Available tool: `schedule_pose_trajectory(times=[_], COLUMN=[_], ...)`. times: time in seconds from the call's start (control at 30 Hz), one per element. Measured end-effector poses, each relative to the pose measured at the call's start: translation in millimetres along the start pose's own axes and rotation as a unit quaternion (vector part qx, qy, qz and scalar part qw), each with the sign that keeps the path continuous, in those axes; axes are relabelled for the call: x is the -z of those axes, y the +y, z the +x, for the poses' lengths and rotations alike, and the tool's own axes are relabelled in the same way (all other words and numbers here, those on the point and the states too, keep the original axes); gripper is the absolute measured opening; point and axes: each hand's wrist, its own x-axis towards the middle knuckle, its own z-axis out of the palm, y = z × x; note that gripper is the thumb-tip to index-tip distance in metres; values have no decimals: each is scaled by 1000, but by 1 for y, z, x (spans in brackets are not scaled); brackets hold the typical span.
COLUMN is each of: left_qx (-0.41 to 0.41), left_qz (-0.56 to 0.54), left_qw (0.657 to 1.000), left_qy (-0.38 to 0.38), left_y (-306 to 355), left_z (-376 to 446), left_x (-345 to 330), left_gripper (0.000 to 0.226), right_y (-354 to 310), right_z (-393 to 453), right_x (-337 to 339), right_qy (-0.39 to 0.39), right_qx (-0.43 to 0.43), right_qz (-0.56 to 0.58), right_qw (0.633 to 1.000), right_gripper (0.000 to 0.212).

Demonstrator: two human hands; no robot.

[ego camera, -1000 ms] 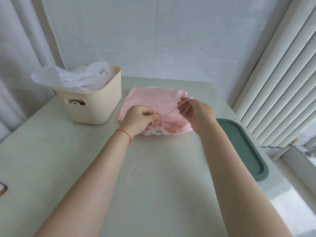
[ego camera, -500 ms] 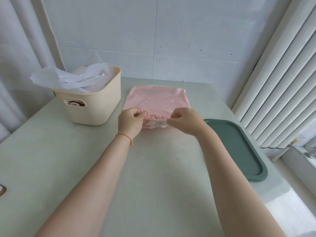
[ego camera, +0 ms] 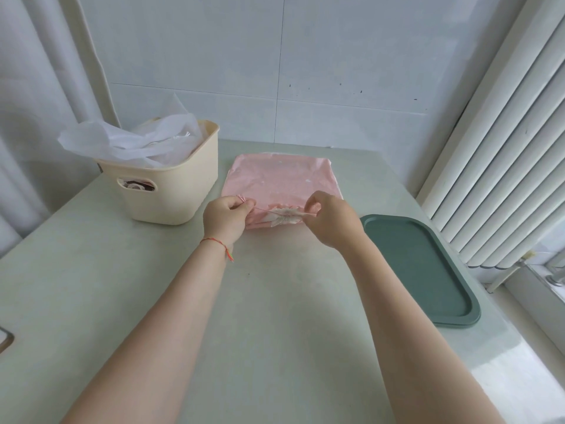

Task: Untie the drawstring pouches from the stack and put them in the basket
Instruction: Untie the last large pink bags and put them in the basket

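Bare table (ego camera: pixel 275 316) lies between basket (ego camera: pixel 171 191) and green tray (ego camera: pixel 428 270).

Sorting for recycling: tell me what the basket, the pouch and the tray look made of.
Basket: cream plastic, matte, moulded handle slot. Pouch: likely thin pink fabric or film, faint sheen, gathered at its mouth. Tray: green, smooth rounded rim, probably plastic.

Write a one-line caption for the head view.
Both hands, left hand and right hand, pinch a pink pouch's drawstring beside a basket.
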Motion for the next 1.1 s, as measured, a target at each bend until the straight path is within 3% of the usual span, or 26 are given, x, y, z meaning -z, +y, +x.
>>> schedule_pose_trajectory(times=[0.13, 0.17, 0.23, 0.3, 0.37, 0.47, 0.53, 0.6, 0.67, 0.73, 0.8, 0.87, 1.0, 1.1], left_qx=[10, 14, 34, 55, 58, 8, -24, 19, 63, 71, 23, -35, -55, -89], left_qz=[-103, -141, -192, -136, 13, 220, 272, 273, 287, 317, 377, 420, 412, 411], left_qw=[989, 977, 935, 879, 846, 859, 846, 804, 780, 809, 860, 881, 884, 890], left_qy=[-104, -158, -298, -454, -529, -462, -458, -528, -553, -489, -342, -217, -214, -174], left_y=[23, 32, 48, 61, 65, 57, 47, 45, 48, 50, 45, 38, 19, 11], left_z=[-7, -12, -19, -24, -26, -26, -21, -21, -25, -24, -21, -22, -34, -37], left_x=[1, 1, 6, 16, 18, 11, 12, 15, 18, 14, 6, -4, -26, -34], left_gripper=[13, 18, 54, 89, 89, 37, 12, 20, 27, 33, 38, 45, 22, 33], right_y=[0, 1, 3, 4, 5, 6, 6, 6, 7, 8, 8, 8, 7, 5], right_z=[0, 0, 1, 1, 2, 2, 3, 3, 3, 4, 4, 4, 6, 6], right_x=[-6, -7, -9, -8, -8, -9, -10, -10, -10, -10, -10, -11, -10, -9], right_qy=[-17, -18, -17, -11, -6, -8, -9, -11, -14, -17, -20, -20, -4, 3], right_qx=[-5, -6, -8, -15, -21, -23, -24, -25, -24, -23, -22, -20, -13, -11], right_qz=[4, -1, -3, -5, -7, -3, -2, -5, -4, 0, 2, 3, 10, 18], right_qw=[1000, 1000, 1000, 1000, 1000, 1000, 1000, 1000, 1000, 1000, 1000, 1000, 1000, 1000], right_gripper=[14, 13, 13, 14, 14, 13, 12, 12, 11, 11, 10, 11, 12, 13])
